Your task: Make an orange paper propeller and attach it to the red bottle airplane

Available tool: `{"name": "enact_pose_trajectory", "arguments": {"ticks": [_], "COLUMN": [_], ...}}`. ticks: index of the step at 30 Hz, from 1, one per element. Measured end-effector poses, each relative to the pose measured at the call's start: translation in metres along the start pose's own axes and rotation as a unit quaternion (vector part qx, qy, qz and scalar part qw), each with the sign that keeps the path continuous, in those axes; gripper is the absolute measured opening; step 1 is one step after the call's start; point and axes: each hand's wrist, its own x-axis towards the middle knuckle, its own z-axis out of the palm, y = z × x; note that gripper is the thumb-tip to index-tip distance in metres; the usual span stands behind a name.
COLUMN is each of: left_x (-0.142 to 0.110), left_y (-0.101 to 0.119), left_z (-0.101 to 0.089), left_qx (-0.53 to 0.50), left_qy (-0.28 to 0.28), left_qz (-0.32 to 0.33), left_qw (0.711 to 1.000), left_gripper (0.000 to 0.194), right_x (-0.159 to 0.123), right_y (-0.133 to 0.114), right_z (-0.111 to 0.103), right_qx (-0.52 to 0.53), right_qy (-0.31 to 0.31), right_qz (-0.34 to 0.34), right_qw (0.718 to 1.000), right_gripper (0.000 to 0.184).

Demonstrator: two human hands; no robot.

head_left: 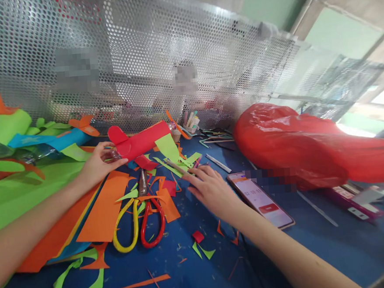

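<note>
My left hand is closed round the clear end of a toy plane, a plastic bottle wrapped in red paper. The plane has red paper fins, a green paper wing and an orange propeller at its far end. My right hand is over the paper scraps with its fingers stretched out. A thin grey stick lies at its fingertips; whether they touch it I cannot tell. Scissors with one yellow and one red handle lie between my hands.
Other paper-covered bottle planes lie at the left beside stacked coloured sheets. A phone showing a timer lies right of my right hand. Behind it is a big red plastic bag. A perforated metal screen stands along the back.
</note>
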Motion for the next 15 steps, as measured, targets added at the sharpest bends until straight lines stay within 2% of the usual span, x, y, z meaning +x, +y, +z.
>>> {"name": "enact_pose_trajectory", "arguments": {"ticks": [4, 8, 11, 14, 15], "left_x": [-0.001, -0.001, -0.002, -0.002, -0.003], "left_y": [0.003, 0.004, 0.004, 0.003, 0.003], "left_z": [0.0, -0.001, -0.002, -0.002, -0.002], "left_qx": [0.001, 0.009, 0.013, 0.014, 0.014], "left_qy": [-0.006, -0.014, -0.019, -0.021, -0.023], "left_qz": [0.002, 0.007, 0.01, 0.012, 0.013], "left_qw": [1.0, 1.0, 1.0, 1.0, 1.0], "left_gripper": [0.065, 0.064, 0.062, 0.061, 0.061], "right_x": [0.002, -0.001, -0.007, -0.012, -0.013], "right_y": [-0.003, -0.016, -0.036, -0.055, -0.059], "right_z": [0.016, 0.006, -0.006, -0.006, -0.004], "right_qx": [0.003, 0.089, 0.218, 0.236, 0.227], "right_qy": [-0.011, 0.019, -0.014, -0.08, -0.09], "right_qz": [0.0, -0.024, -0.105, -0.191, -0.197], "right_qw": [1.0, 0.996, 0.97, 0.949, 0.95], "right_gripper": [0.028, 0.028, 0.038, 0.042, 0.042]}}
